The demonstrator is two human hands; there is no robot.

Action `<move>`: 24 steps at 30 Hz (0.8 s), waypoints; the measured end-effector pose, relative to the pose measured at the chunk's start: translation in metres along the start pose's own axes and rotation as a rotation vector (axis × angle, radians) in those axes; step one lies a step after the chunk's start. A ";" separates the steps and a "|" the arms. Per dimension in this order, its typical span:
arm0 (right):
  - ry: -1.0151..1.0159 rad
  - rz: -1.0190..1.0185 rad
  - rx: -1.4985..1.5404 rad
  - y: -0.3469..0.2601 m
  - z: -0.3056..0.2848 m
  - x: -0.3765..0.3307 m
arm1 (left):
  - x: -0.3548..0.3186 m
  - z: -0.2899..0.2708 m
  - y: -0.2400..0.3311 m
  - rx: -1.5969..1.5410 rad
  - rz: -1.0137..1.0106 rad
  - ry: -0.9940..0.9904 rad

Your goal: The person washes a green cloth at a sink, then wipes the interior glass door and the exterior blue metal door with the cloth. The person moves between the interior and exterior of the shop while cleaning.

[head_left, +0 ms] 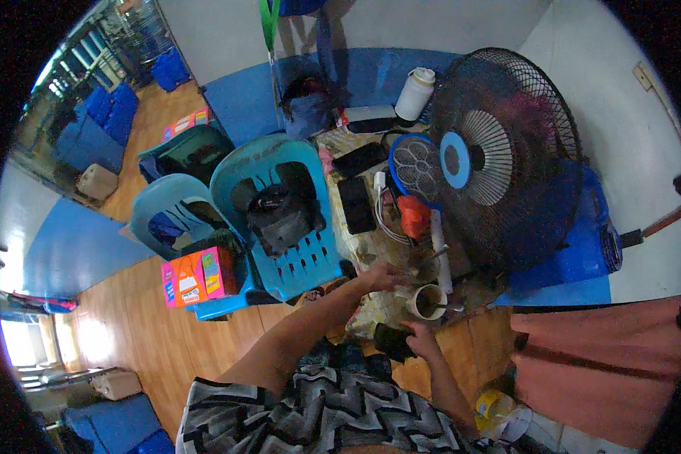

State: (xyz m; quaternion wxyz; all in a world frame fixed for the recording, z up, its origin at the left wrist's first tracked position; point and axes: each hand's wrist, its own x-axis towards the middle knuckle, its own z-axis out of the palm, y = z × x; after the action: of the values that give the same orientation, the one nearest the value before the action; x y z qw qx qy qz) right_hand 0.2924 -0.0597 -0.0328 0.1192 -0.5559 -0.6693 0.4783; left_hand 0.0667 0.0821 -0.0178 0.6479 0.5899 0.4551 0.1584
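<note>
My left hand point(384, 278) reaches over the small table from the left, just behind a cream mug point(430, 301). Its fingers are blurred and point toward the mug; whether they grip anything does not show. Inside the mug is something dark, and a thin pale piece sticks out by its right side. In front of the table edge, my right hand point(422, 340) is closed around a dark, blocky object point(391, 343) whose kind I cannot make out. This object is close to the mug's near side.
A large fan point(499, 163) stands right of the table. On the table are two dark phones point(356, 205), a white cable point(386, 223), a red plastic bundle point(414, 217) and a white bottle point(415, 94). Teal chairs point(295, 261) stand left, with a colourful box point(198, 278).
</note>
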 end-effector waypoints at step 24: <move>0.289 -0.225 -0.540 -0.145 0.092 0.160 | 0.134 -0.254 -0.007 0.992 -0.011 0.797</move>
State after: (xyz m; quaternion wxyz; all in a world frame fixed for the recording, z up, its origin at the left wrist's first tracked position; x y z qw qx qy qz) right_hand 0.0807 0.0421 -0.0280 0.1135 -0.5521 -0.8054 0.1833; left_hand -0.0612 0.3378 -0.0498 0.0794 0.7131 0.6837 0.1330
